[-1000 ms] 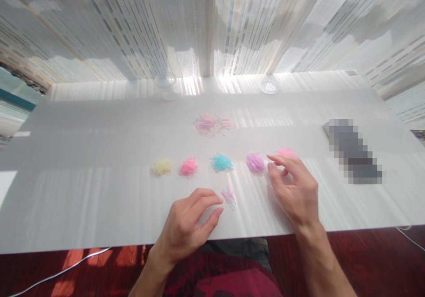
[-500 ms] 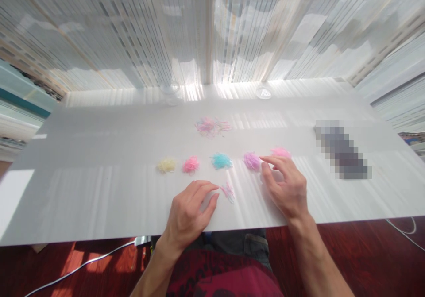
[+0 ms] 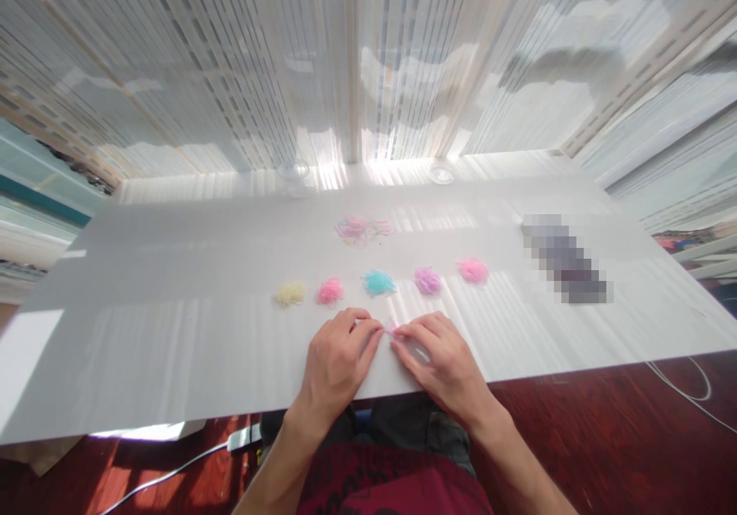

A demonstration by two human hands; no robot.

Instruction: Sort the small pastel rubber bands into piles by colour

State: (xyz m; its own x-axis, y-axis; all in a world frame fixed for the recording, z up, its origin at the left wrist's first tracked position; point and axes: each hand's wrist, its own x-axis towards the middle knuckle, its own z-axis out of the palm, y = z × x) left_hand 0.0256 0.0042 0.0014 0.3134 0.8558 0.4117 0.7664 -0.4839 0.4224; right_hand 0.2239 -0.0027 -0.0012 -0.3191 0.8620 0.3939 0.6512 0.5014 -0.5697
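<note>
Homelike: striped curtain [image 3: 230, 62], wooden floor [image 3: 581, 430]

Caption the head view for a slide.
Left hand and right hand close together at a small strand cluster, near five single-colour piles on a white table.

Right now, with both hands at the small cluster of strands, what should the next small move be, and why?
Probably the right hand should ease one strand from the small cluster while the left hand steadies the rest. Both hands' fingertips are right at it, and it appears to mix pink and pale blue, whereas the five piles beyond each look one color.
</note>
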